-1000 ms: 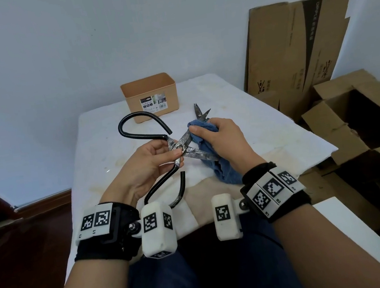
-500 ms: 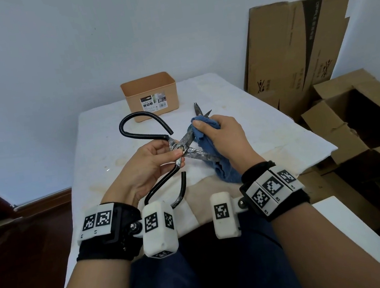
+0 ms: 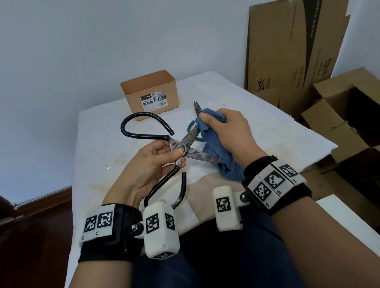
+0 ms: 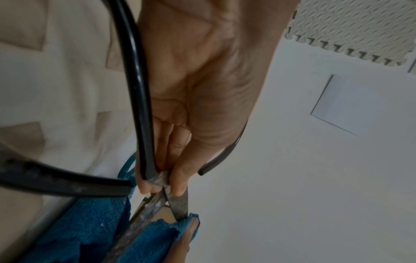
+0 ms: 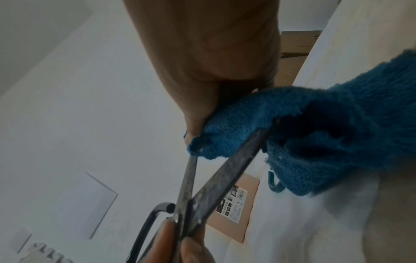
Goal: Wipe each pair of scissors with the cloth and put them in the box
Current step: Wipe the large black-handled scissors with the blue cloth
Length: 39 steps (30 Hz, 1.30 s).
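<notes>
A big pair of scissors [image 3: 192, 154] with black loop handles and rusty blades is held open above the white table [image 3: 101, 141]. My left hand [image 3: 175, 153] pinches it at the pivot [image 4: 164, 179]. My right hand [image 3: 208, 122] grips a blue cloth [image 3: 218, 149] wrapped round the outer end of the upper blade [image 5: 189, 174], while the lower blade [image 5: 225, 178] lies bare against the hanging cloth [image 5: 326, 133]. A smaller pair of scissors [image 3: 196, 105] with teal handles lies on the table behind the cloth, partly hidden. The orange box [image 3: 150, 96] stands open at the far side.
Flat cardboard [image 3: 291, 41] leans on the wall at the right. An open carton [image 3: 361, 116] sits on the floor beside the table's right edge. A white board [image 3: 364, 229] lies low at the right. The floor on the left is dark wood [image 3: 27, 237].
My right hand has slid the cloth outward along the upper blade, away from the pivot, so more blade and the teal handle show. The left hand holds steady.
</notes>
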{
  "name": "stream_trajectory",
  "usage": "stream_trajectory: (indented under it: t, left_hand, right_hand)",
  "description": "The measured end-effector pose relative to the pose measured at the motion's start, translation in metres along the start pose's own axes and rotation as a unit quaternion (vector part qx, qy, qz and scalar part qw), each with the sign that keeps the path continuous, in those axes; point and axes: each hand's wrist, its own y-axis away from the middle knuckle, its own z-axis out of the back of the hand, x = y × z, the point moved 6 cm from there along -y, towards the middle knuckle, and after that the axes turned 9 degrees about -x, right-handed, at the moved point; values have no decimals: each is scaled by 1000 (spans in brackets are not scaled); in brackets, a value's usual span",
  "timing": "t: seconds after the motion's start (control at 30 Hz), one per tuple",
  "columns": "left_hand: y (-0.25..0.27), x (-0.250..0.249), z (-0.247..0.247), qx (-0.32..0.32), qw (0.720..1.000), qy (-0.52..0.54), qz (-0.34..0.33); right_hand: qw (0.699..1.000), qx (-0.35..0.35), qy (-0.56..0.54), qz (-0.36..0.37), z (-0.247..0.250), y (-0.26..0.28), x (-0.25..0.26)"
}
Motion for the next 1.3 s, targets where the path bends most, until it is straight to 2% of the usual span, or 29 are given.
stream_trajectory:
  t: [0.37, 0.6, 0.73, 0.97, 1.13, 1.2, 1.3]
  left_hand:
    - [3, 1, 3, 12, 999, -7, 33]
    - [-1, -3, 8, -4, 999, -43, 14]
    - [-4, -5, 12, -17, 999, -52, 3]
    - [-6, -8, 12, -26, 998, -59, -2]
    - [-5, -7, 12, -37, 998, -45, 0]
    - [-5, -7, 12, -46, 998, -42, 0]
    - [-7, -8, 11, -56, 997, -46, -1]
  right_hand:
    - [1000, -22, 2, -17, 6, 2, -3]
    - [997, -78, 7, -27, 21, 0, -12]
    - [993, -106, 48, -10, 32, -4, -17]
    - [996, -92, -1, -16, 30, -4, -11]
    - [987, -84, -120, -65, 24, -3, -16]
    - [981, -51, -169, -83, 19, 0, -11]
    - [979, 17, -174, -101, 6, 7, -6]
